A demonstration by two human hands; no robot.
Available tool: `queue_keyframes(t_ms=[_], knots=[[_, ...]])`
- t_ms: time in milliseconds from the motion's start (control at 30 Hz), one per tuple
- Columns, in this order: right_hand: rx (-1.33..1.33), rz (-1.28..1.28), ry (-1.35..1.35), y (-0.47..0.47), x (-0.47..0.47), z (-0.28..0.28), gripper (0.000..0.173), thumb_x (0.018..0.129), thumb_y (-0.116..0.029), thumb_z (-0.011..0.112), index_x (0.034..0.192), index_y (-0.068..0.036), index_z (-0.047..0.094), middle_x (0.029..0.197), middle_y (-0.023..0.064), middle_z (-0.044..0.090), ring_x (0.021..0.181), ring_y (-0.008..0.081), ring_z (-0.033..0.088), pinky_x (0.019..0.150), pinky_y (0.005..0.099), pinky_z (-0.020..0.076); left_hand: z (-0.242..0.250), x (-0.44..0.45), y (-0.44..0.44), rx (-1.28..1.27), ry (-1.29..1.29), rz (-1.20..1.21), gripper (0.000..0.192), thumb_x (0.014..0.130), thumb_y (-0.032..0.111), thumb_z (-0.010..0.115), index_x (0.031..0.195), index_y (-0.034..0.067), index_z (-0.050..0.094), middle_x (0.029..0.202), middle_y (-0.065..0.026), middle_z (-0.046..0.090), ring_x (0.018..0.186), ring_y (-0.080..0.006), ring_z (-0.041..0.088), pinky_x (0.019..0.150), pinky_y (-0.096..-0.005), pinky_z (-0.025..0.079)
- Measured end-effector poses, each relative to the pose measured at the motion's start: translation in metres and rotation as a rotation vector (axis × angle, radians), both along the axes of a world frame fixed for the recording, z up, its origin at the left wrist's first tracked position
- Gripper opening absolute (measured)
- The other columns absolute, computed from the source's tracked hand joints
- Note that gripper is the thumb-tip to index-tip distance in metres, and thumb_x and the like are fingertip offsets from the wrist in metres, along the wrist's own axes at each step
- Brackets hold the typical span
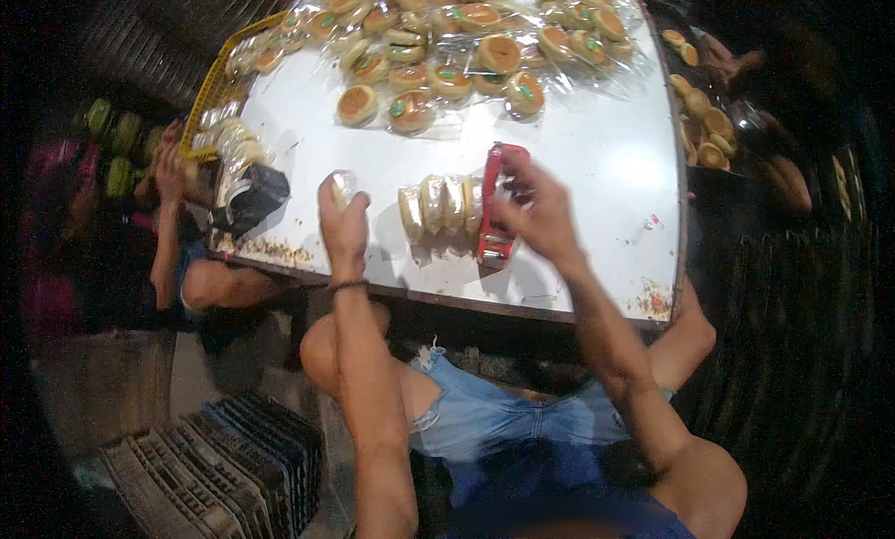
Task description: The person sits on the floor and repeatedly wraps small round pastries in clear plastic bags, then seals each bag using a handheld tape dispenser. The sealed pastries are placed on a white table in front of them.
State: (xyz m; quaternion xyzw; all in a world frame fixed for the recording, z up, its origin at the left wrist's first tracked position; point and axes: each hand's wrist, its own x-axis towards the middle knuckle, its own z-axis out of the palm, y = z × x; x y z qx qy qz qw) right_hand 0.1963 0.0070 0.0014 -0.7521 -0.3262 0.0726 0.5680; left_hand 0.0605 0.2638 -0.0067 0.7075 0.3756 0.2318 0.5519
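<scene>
My left hand (344, 223) holds a round pastry in clear wrapping (343, 186) above the white tabletop (294, 168), its fingers covering much of it. My right hand (537, 214) is around a red hand tool (495, 214) with a metal part at its near end; its exact kind is unclear. Between my hands, several wrapped pastries (442, 205) stand on edge in a short row, the rightmost close against the red tool. Farther across the table lies a spread of flat round pastries in clear bags (412, 77), several with green marks on the wrapping.
A yellow plastic basket (199, 116) with wrapped pastries stands at the table's left edge. Near it are a line of wrapped pastries (241, 147) and a black object (259, 193). A person's hands (168, 165) show at left. Unwrapped pastries (706, 123) lie beyond the right edge.
</scene>
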Motion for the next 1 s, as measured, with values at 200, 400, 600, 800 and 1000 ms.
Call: queue_keyframes(t_ms=[200, 400, 600, 800, 1000], knots=[[-0.175, -0.496, 0.305, -0.004, 0.153, -0.090, 0.052, 0.087, -0.010, 0.064, 0.137, 0.000, 0.058, 0.092, 0.0140, 0.072, 0.076, 0.0194, 0.067, 0.067, 0.0304, 0.0544, -0.074, 0.031, -0.019, -0.087, 0.436, -0.064, 0.075, 0.095, 0.041, 0.055, 0.153, -0.001, 0.035, 0.153, -0.0271, 0.043, 0.143, -0.0375, 0.041, 0.117, -0.0408, 0.033], [-0.061, -0.419, 0.888, 0.049, 0.229, -0.146, 0.043, 0.092, -0.039, 0.072, 0.096, 0.003, 0.068, 0.061, 0.0101, 0.057, 0.045, 0.0209, 0.053, 0.041, 0.0369, 0.0413, -0.063, 0.029, -0.018, -0.084, 0.324, -0.061, 0.077, 0.102, 0.054, 0.046, 0.156, 0.001, 0.031, 0.156, -0.0269, 0.038, 0.146, -0.0393, 0.037, 0.119, -0.0411, 0.029], [0.254, -0.318, 1.166, 0.059, 0.219, -0.110, 0.036, 0.094, -0.030, 0.069, 0.112, 0.000, 0.060, 0.100, 0.0150, 0.067, 0.082, 0.0268, 0.068, 0.065, 0.0485, 0.0553, -0.011, 0.037, -0.033, 0.255, 0.336, 0.014, 0.071, 0.104, 0.047, 0.049, 0.154, -0.001, 0.032, 0.157, -0.0286, 0.035, 0.146, -0.0414, 0.034, 0.121, -0.0438, 0.027], [0.481, -0.268, 0.812, -0.020, 0.158, -0.079, 0.017, 0.100, -0.014, 0.062, 0.103, -0.001, 0.051, 0.110, 0.0154, 0.064, 0.101, 0.0275, 0.070, 0.079, 0.0433, 0.0635, 0.032, 0.045, -0.066, -0.102, -0.189, -0.175, 0.073, 0.098, 0.023, 0.068, 0.155, -0.001, 0.029, 0.158, -0.0244, 0.035, 0.146, -0.0375, 0.034, 0.118, -0.0412, 0.034], [0.370, 0.031, 0.491, -0.089, 0.042, -0.016, 0.019, 0.091, -0.011, 0.073, 0.093, -0.003, 0.056, 0.088, 0.0078, 0.066, 0.087, 0.0181, 0.067, 0.079, 0.0339, 0.0551, 0.049, 0.068, -0.128, -0.776, -0.442, -0.639, 0.079, 0.090, 0.015, 0.078, 0.153, 0.001, 0.033, 0.145, -0.0142, 0.052, 0.132, -0.0217, 0.052, 0.107, -0.0337, 0.048]])
